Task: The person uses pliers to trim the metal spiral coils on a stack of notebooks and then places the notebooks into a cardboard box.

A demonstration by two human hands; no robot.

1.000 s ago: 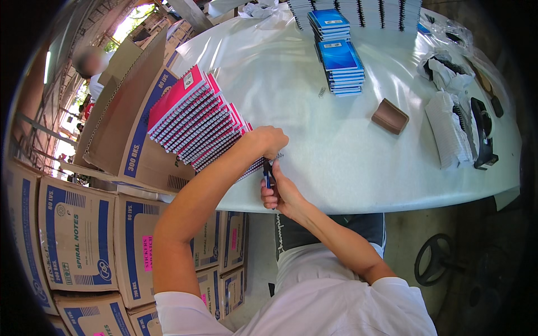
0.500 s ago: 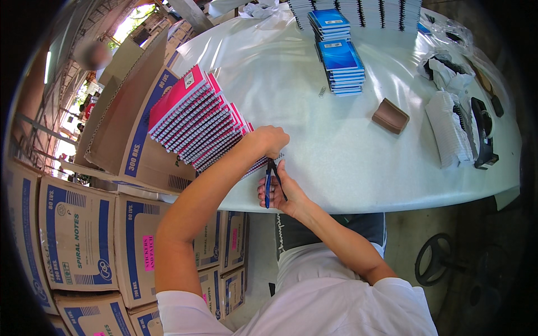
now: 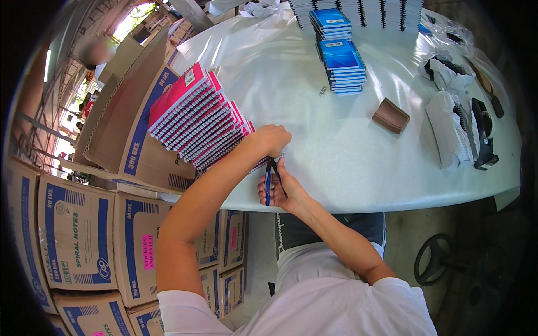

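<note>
A tall leaning stack of red-covered spiral notebooks stands at the left of the table, wire bindings facing me. My left hand is closed at the stack's near right end, fingers curled down; what they hold is hidden. Just below it, my right hand grips pliers with blue and black handles. The plier jaws point up, close under my left fingers, beside the end of the lowest notebooks' bindings. Whether the jaws touch a wire is too small to tell.
Blue notebooks are stacked at the far middle, with a loose wire coil beside them. A brown holder, a wrapped bundle and a black tool lie to the right. An open carton and stacked boxes stand left.
My hands and the pliers stay in nearly the same place, with only a slight shift. A blurred person in the far left background has moved a little.
</note>
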